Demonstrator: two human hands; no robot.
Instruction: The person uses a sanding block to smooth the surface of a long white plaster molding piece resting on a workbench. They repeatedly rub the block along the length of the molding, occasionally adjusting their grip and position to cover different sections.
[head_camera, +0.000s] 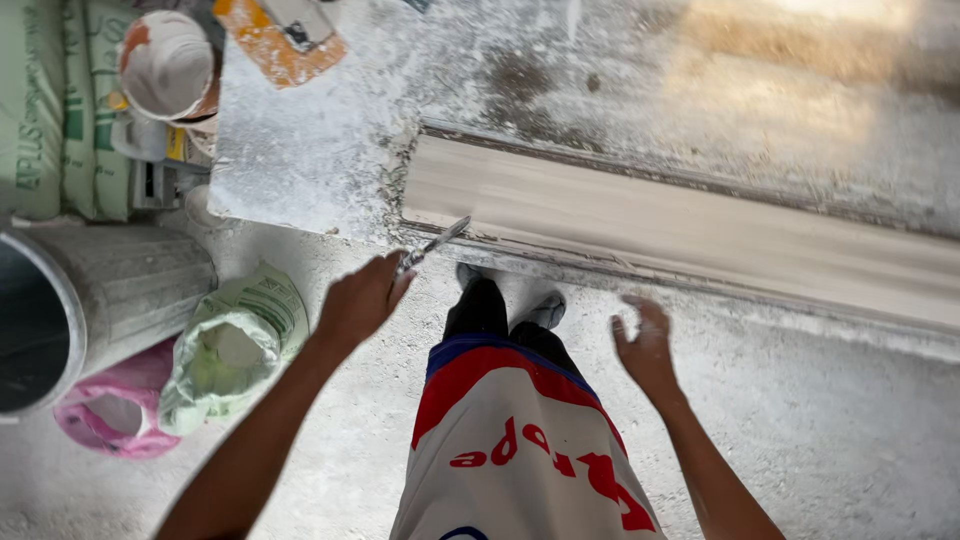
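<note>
My left hand (362, 299) grips a thin metal blade (436, 243) whose tip touches the near left end of a long white plaster moulding (680, 235). The moulding lies along a dusty workbench (310, 150) and runs off to the right. My right hand (645, 343) hovers below the bench edge, fingers spread, holding nothing. Between my arms I see a white, red and blue garment (510, 440), dark trousers and plaster-covered shoes (540, 305).
At left a grey metal drum (110, 290) stands beside an open green-white sack of powder (235, 345) and a pink bag (115, 410). Green sacks (60, 110), a plaster-caked bucket (165, 65) and an orange tool (280, 40) sit at the back left.
</note>
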